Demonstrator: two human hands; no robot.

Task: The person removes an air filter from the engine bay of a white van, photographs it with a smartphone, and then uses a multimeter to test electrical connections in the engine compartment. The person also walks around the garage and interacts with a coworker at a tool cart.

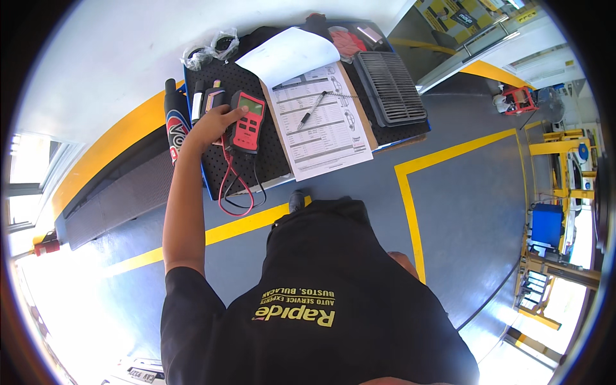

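My left hand (pixel 213 125) reaches to the left part of a black perforated tray top. It grips the left edge of a red and black handheld battery tester (pixel 248 128), the thumb beside its small screen. A red lead (pixel 222 192) and a black lead (pixel 258 183) hang from the tester over the tray's near edge. Just beyond my fingers lie a dark device (pixel 213 97) and a white and black cylinder (pixel 197 102). Of my right arm only a patch of skin (pixel 403 262) shows beside my shirt; its fingers are hidden.
A clipboard (pixel 364 122) with printed forms (pixel 321 144) and a pen (pixel 313 110) fills the tray's middle. Right of it lies a dark slatted air filter (pixel 393 86). Plastic-wrapped parts (pixel 210 51) and a red cloth (pixel 346 43) lie at the back. A dark bottle (pixel 175 122) stands left.
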